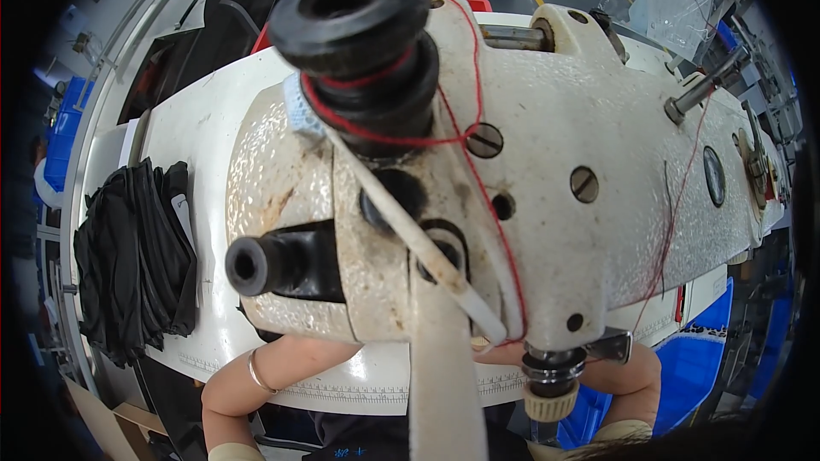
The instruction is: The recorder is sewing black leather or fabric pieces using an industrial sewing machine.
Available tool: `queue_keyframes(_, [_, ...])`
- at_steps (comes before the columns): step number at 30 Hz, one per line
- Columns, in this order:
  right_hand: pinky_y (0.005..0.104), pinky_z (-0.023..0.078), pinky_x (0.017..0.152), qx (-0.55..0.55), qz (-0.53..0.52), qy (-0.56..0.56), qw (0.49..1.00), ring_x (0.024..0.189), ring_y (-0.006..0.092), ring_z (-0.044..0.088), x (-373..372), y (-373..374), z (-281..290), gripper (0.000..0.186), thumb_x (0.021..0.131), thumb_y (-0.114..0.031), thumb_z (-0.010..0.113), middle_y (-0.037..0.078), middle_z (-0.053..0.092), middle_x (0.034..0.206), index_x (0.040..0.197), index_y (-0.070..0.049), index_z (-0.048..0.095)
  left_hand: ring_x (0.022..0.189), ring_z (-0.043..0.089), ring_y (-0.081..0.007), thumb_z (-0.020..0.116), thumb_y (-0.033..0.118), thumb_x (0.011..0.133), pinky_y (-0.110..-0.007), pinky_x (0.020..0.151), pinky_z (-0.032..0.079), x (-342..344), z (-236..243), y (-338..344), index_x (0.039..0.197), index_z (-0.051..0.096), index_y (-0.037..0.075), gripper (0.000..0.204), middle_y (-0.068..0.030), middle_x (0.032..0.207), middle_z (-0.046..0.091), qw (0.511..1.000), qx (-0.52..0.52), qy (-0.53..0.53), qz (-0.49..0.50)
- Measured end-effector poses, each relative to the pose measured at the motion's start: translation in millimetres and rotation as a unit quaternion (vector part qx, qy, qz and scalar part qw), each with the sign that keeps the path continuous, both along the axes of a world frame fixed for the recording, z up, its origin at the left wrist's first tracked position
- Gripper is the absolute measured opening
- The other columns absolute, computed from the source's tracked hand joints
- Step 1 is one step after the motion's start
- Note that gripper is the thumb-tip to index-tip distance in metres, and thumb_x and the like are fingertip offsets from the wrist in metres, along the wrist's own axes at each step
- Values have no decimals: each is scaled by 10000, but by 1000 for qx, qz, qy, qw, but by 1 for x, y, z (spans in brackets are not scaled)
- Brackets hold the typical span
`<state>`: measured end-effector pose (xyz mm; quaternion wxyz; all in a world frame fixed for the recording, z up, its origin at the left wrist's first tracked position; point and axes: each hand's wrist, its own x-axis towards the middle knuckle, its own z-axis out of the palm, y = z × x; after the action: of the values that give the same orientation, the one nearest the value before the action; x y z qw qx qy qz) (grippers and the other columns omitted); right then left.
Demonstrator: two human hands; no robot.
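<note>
While the white sewing machine head [547,162] fills nearly my whole view, both of my hands are hidden under it, so I cannot tell whether their fingers are spread, pressed flat or pinching cloth. I see only the left forearm [256,376], with a thin bangle [256,371] at the wrist, going in beneath the machine body, and the right forearm [628,376] reaching in from the other side near the knurled knob [551,393] at the lower end. Whatever is being worked lies out of sight under the head, on the white table [196,137]. My worry is that fingers near a needle I cannot see could stray too close, since nothing here lets me check them. Red thread [478,179] runs loose over the casing and round the black spool post [359,26]; it could snag. A pile of black fabric [137,256] sits near the table's left edge and might slip off
</note>
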<state>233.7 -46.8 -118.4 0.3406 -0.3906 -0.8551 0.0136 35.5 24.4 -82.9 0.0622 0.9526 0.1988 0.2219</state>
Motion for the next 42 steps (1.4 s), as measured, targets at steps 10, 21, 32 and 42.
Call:
queue_keyframes(10, [404,492,777,-103,45,-45,993,866,259,613,19,-6,35,186,769,-166,604,82,626,889,921,-58,600,837,624,-302,668,28,653,-415,689,498,13,37,-12,951,652,28,299,-127,926,633,991,-120,36,36])
queue_keyframes(21, [349,458,673,-261,-8,157,952,757,175,587,7,-10,34,148,764,-98,653,20,599,822,896,-48,610,865,604,-270,640,55,568,-396,710,488,10,26,-14,904,683,17,340,-108,944,613,999,-23,-24,35])
queue_keyframes(32, [492,462,668,-144,-63,-37,987,849,362,561,2,4,-49,179,702,-186,595,200,613,895,717,-14,642,857,633,-304,605,65,722,-408,725,508,-6,-29,17,959,662,41,245,-139,944,649,980,-200,-11,11])
queue_keyframes(42, [369,500,847,-464,-12,85,881,965,278,628,20,6,41,432,778,-236,699,122,643,1049,1186,-133,603,886,628,-308,627,55,637,-415,769,505,3,3,16,979,655,33,345,-142,930,634,996,-82,42,-1])
